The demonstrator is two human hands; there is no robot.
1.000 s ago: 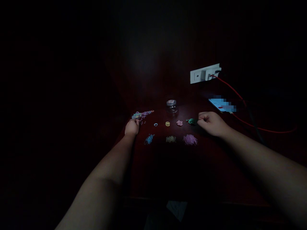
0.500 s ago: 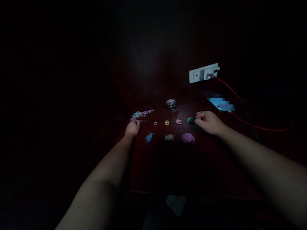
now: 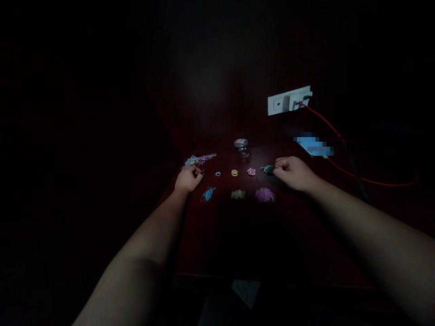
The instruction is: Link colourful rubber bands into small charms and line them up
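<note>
My left hand [image 3: 189,179] is at the left, its fingers curled at the near side of a mixed pile of small coloured rubber bands [image 3: 197,160]. Whatever its fingertips hold is hidden or too small to make out. Closed in a fist, my right hand [image 3: 292,173] rests beside the green bands [image 3: 268,169]; its grip shows nothing I can name. Between the hands lie a light blue band [image 3: 218,174], some yellow bands [image 3: 234,173] and some pink bands [image 3: 251,172]. Nearer are heaps of blue bands [image 3: 208,194], pale yellow bands [image 3: 238,194] and purple bands [image 3: 265,195].
A clear lidded jar [image 3: 241,147] stands behind the bands on the dark red table [image 3: 217,240]. At the right lies a phone [image 3: 313,146] with a red cable [image 3: 324,118] running near it. A white socket plate [image 3: 278,104] is on the wall.
My left hand has shifted slightly right and its fingertips have moved at the near edge of the mixed pile. My right hand stays beside the green bands. The view has tilted slightly.
</note>
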